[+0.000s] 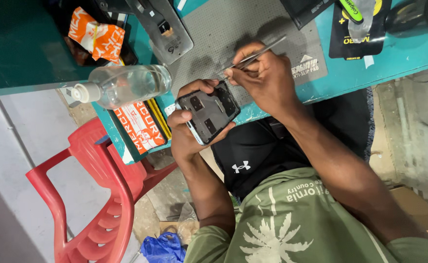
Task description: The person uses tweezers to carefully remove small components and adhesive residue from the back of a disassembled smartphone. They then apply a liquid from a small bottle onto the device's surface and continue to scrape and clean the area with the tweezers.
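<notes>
The left hand has a closed grip around an opened flat phone, held above the teal counter edge. The right hand pinches thin shiny metal tweezers, their tips at the phone's upper edge, over a grey textured mat.

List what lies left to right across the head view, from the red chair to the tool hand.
Red plastic chair → clear bottle lying on its side → left hand holding the opened phone → right hand pinching metal tweezers → black packet on the teal bench.
</notes>
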